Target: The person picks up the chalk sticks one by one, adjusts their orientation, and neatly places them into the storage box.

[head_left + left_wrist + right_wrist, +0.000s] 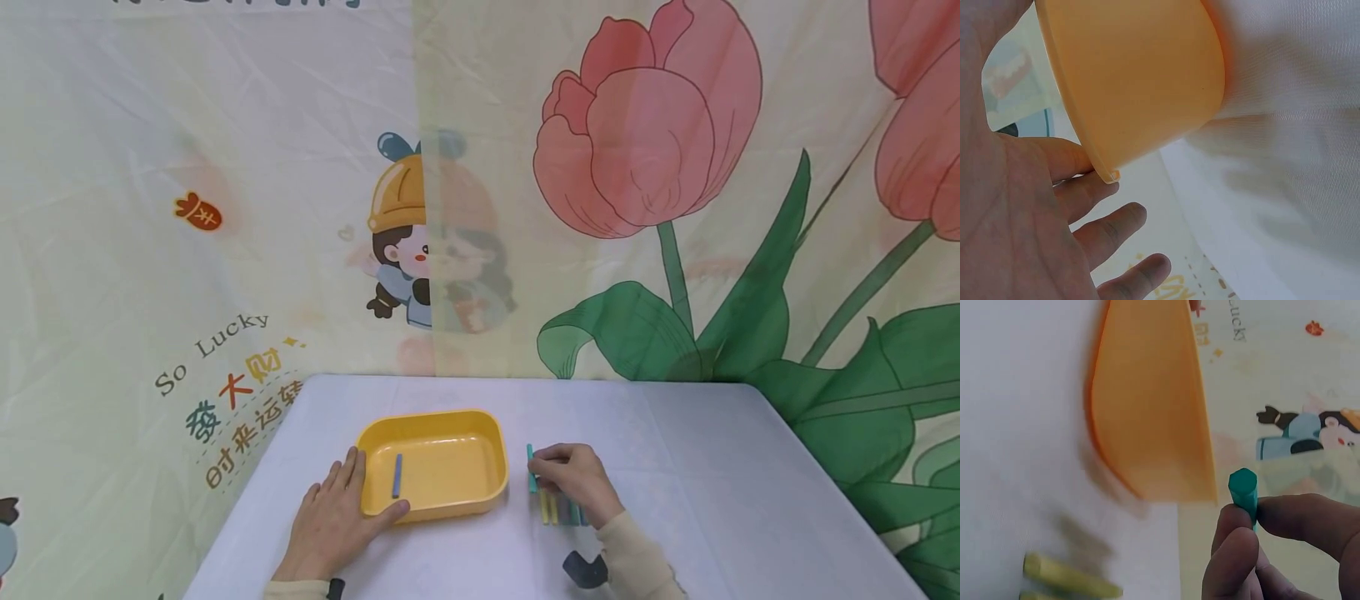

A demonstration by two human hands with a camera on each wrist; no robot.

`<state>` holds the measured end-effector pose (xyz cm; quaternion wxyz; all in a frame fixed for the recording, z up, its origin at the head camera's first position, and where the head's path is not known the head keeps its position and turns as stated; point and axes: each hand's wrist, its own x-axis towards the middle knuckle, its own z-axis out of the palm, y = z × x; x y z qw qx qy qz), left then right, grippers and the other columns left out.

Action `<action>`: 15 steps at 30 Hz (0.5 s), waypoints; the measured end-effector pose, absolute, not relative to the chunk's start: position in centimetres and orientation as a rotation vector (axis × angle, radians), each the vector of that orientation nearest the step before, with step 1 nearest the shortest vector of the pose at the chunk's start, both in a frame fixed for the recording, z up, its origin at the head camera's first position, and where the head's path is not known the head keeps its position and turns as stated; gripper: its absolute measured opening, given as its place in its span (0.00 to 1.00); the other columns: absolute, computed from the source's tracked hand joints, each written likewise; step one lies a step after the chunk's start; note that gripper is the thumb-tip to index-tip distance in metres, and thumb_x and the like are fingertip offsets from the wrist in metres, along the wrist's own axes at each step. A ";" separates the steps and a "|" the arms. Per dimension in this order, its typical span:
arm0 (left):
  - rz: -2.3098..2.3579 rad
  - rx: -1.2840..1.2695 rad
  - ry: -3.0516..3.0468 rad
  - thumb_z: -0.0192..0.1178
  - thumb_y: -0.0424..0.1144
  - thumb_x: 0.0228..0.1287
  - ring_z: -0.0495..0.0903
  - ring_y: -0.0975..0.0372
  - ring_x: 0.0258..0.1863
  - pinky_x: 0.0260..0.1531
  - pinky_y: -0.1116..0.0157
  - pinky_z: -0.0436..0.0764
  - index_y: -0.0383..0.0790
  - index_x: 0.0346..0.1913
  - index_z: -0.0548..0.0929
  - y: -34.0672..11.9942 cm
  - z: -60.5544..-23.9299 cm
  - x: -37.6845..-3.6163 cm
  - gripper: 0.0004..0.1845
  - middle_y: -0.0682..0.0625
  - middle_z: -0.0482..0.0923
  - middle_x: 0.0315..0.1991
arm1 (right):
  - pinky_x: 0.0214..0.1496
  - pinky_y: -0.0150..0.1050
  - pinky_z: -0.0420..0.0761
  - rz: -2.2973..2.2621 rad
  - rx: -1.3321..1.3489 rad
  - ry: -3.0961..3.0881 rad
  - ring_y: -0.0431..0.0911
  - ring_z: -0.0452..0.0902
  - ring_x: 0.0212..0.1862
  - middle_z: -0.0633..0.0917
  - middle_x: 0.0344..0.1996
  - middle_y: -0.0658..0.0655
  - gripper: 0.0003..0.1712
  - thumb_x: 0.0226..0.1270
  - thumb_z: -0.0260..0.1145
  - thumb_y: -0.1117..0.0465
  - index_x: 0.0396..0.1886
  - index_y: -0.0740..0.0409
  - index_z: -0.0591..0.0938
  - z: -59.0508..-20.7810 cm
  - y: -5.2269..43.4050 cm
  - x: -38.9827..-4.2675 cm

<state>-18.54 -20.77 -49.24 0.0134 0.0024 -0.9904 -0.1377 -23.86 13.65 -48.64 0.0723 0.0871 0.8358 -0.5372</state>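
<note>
A yellow rectangular tray [450,511] stands on the table with one blue stick [397,477] lying inside, toward its left end. My left hand [333,518] rests against the tray's left side, fingers stretched along the rim and thumb at the front edge. To the right of the tray, my right hand [581,479] pinches a slim teal stick [1244,482] between thumb and fingers; its faceted end points up in the right wrist view. Under that hand lies a row of several sticks, with yellow ones [550,508] at its left; the hand partly covers the others.
A white cloth [712,500] covers the table. Behind it hangs a printed backdrop [480,67] with tulips and a cartoon figure. A dark curved piece [585,570] shows beside the right sleeve.
</note>
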 end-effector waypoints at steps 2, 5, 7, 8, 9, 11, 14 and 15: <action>-0.429 0.005 -3.083 0.49 0.85 0.53 0.57 0.34 0.73 0.67 0.33 0.59 0.24 0.77 0.56 -20.8 -49.3 -18.5 0.69 0.30 0.55 0.76 | 0.38 0.40 0.88 -1.644 0.213 2.479 0.45 0.84 0.32 0.87 0.34 0.55 0.22 0.61 0.74 0.53 0.48 0.65 0.86 -48.2 12.8 -23.7; -0.431 0.003 -3.083 0.49 0.85 0.53 0.57 0.34 0.73 0.67 0.33 0.59 0.24 0.77 0.55 -20.8 -49.3 -18.5 0.69 0.30 0.55 0.76 | 0.37 0.40 0.88 -1.704 0.151 2.410 0.46 0.85 0.32 0.87 0.34 0.56 0.22 0.62 0.74 0.54 0.49 0.67 0.85 -47.5 11.5 -23.7; -0.436 -0.001 -3.081 0.49 0.85 0.53 0.57 0.34 0.73 0.67 0.33 0.59 0.24 0.77 0.55 -20.8 -49.4 -18.6 0.69 0.30 0.55 0.76 | 0.37 0.39 0.88 -1.745 0.116 2.373 0.45 0.85 0.31 0.87 0.34 0.57 0.22 0.63 0.74 0.55 0.49 0.68 0.85 -47.1 10.6 -23.8; -0.435 -0.003 -3.081 0.48 0.85 0.53 0.57 0.34 0.73 0.67 0.33 0.60 0.24 0.77 0.55 -20.8 -49.4 -18.6 0.69 0.30 0.55 0.76 | 0.37 0.39 0.88 -1.773 0.103 2.343 0.46 0.85 0.31 0.87 0.34 0.58 0.22 0.63 0.74 0.56 0.49 0.68 0.85 -46.8 10.2 -23.9; -0.435 -0.004 -3.081 0.48 0.85 0.53 0.57 0.34 0.73 0.67 0.33 0.60 0.24 0.77 0.55 -20.8 -49.4 -18.6 0.69 0.30 0.55 0.77 | 0.37 0.39 0.88 -1.806 0.092 2.308 0.46 0.85 0.31 0.87 0.34 0.58 0.22 0.62 0.74 0.56 0.49 0.68 0.85 -46.6 9.8 -24.1; -0.434 -0.004 -3.081 0.48 0.85 0.53 0.57 0.34 0.73 0.67 0.33 0.60 0.25 0.77 0.55 -20.9 -49.5 -18.7 0.69 0.30 0.54 0.77 | 0.37 0.39 0.88 -1.871 0.060 2.245 0.46 0.85 0.30 0.87 0.35 0.59 0.22 0.62 0.75 0.57 0.48 0.68 0.85 -46.2 8.9 -24.4; -0.434 0.010 -3.087 0.48 0.85 0.53 0.57 0.34 0.73 0.67 0.33 0.59 0.25 0.77 0.55 -21.0 -49.7 -18.7 0.69 0.31 0.54 0.77 | 0.38 0.38 0.88 -1.952 0.018 2.155 0.45 0.86 0.30 0.88 0.35 0.60 0.21 0.61 0.76 0.58 0.48 0.68 0.84 -45.7 7.4 -25.0; -0.435 0.014 -3.091 0.48 0.85 0.52 0.57 0.34 0.73 0.68 0.33 0.59 0.25 0.77 0.55 -21.0 -49.7 -18.7 0.69 0.31 0.54 0.77 | 0.38 0.37 0.88 -1.966 0.005 2.138 0.45 0.86 0.30 0.88 0.35 0.60 0.21 0.61 0.76 0.58 0.48 0.68 0.84 -45.6 7.0 -25.1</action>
